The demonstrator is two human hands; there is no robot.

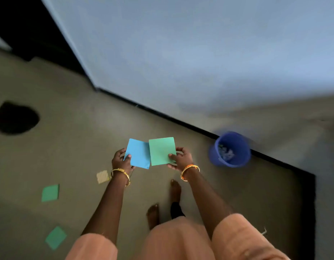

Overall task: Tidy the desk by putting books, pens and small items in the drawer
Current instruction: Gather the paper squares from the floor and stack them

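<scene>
Paper squares are what the person is holding out in front of the body while standing barefoot on the floor. Off to the right, a blue bucket is sitting on the floor against the dark strip at the foot of the pale wall; pale crumpled scraps are lying inside it, too blurred to tell apart. The left hand is pinching the blue square at its lower left corner, thumb lying on the face and fingers curling behind. The right hand is pinching the green square at its lower right edge, thumb on top, fingers underneath. Both sheets are sticking up and away from the hands, side by side, the green one's left edge overlapping the blue one slightly. Gold bangles are circling both wrists. More squares are lying on the floor to the left, well apart from the hands: a pale yellow square just beside the left wrist, a green floor square farther out, and another green piece nearer the camera. A dark round patch is showing on the floor at far left.
</scene>
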